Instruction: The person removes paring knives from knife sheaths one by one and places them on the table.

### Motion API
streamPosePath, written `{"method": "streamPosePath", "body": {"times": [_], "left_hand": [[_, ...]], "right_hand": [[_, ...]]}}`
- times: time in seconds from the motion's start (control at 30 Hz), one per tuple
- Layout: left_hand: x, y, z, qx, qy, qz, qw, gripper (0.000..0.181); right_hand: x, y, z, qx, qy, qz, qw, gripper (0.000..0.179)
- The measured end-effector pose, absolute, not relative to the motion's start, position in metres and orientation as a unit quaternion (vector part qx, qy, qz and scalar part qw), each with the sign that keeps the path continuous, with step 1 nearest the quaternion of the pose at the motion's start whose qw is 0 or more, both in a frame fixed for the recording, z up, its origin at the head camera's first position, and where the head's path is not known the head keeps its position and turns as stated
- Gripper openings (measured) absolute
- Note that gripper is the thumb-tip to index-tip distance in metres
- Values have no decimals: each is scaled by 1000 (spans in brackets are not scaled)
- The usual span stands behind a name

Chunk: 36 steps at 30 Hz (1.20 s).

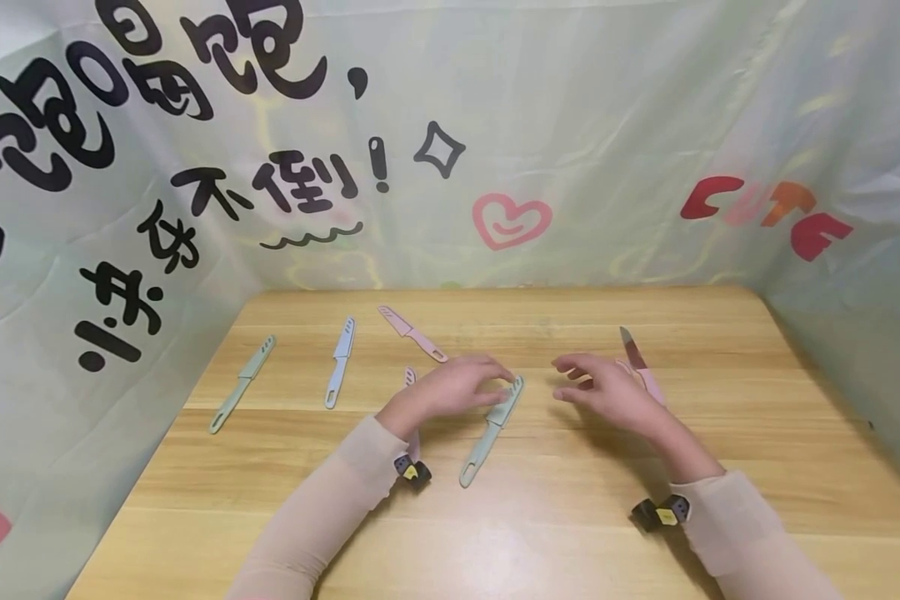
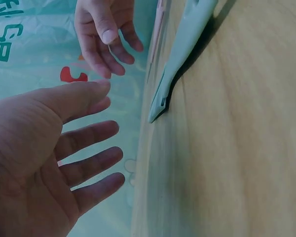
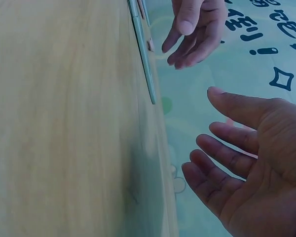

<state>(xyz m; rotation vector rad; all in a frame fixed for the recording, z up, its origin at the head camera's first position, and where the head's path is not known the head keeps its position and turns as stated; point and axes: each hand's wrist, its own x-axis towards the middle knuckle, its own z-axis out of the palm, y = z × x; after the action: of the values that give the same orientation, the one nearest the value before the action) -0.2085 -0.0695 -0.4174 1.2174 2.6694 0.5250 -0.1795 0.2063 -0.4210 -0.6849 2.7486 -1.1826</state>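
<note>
Left hand [image 1: 461,388], right hand [image 1: 607,393]: fingers parted, empty; slim green knife [image 1: 494,426], handle facing wooden bench's [image 1: 562,542] near edge, likely for reach.

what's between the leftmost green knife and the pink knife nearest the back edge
A pale blue knife lies between the leftmost green knife and that pink knife; the head view shows it.

Printed cloth walls [image 1: 607,108] mark a makeshift booth.
</note>
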Motion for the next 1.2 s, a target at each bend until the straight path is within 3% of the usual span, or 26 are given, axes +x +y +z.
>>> {"method": "streamPosePath", "body": {"times": [0.17,0.6,0.93,1.2], "left_hand": [[-208,-67,-424,450,877,148,82,37],[-201,-68,-429,471,860,112,160,38],[-198,-66,-420,441,881,79,156,40],[-200,-62,-412,474,868,24,142,47]], "right_hand": [[-176,204,-421,-222,892,-390,44,47],[-169,196,-420,-228,890,-388,71,48],[-168,188,-421,-237,893,-375,77,49],[-161,184,-421,-248,899,-352,84,49]]}}
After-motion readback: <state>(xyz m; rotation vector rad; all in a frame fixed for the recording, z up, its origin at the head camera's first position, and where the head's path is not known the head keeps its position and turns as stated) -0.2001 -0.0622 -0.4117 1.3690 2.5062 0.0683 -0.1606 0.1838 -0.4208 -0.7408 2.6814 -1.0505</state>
